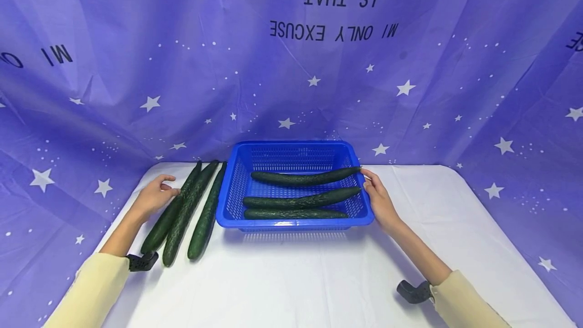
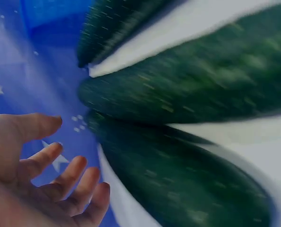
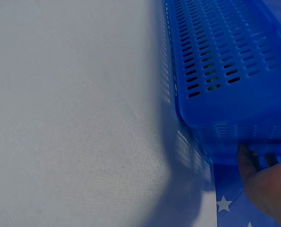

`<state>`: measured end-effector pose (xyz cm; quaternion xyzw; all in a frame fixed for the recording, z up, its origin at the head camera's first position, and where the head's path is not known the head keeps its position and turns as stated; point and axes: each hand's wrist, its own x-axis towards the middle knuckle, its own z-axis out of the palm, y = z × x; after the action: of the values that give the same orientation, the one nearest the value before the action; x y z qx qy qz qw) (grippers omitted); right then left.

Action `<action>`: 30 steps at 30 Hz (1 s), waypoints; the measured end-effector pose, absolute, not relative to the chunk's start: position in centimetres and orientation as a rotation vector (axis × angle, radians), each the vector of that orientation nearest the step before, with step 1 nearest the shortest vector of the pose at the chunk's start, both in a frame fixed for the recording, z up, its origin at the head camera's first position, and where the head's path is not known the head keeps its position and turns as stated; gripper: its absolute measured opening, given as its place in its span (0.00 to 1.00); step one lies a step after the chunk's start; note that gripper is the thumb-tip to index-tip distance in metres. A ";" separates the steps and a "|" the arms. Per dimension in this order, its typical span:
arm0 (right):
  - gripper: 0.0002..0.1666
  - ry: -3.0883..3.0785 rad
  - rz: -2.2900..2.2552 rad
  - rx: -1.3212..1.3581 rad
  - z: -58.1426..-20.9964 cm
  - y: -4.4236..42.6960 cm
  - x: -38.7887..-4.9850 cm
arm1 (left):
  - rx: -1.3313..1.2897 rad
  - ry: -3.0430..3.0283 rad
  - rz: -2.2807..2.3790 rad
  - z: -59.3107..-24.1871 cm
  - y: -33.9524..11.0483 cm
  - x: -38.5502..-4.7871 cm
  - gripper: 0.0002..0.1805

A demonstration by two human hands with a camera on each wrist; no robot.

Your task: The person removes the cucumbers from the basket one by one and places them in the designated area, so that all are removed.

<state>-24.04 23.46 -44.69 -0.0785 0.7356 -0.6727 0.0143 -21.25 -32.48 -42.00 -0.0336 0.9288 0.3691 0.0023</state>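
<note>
I have the left hand [image 1: 157, 195] loose, fingers apart, near three cucumbers [image 1: 185, 216] on the white table [image 1: 291, 282]; the blue basket [image 1: 296, 222] holds three more (the backdrop [image 1: 255, 100] reads, upside down, "MI ONLY EXCUSE IS THAT"); my right hand [image 1: 382, 204] touches its right end, grip unclear.

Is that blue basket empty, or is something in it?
Not empty: three cucumbers lie inside the blue basket, though bare mesh floor shows between two of them.
</note>
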 end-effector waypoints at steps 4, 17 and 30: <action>0.28 2.291 -2.096 -0.247 -44.6 23.4 -24.0 | -0.049 2.962 1.255 -40.4 -31.2 -21.6 0.26; 0.28 2.302 -2.076 -0.236 -44.6 23.3 -23.9 | 0.280 2.800 1.425 -34.8 -23.8 -22.6 0.25; 0.28 2.291 -2.077 -0.230 -44.5 23.4 -23.9 | 0.572 2.716 1.494 -33.5 -16.8 -25.0 0.21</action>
<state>-23.92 23.37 -44.54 -0.0740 0.7386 -0.6698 0.0204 -25.02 -16.84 -33.46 0.1815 0.8616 0.4739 -0.0050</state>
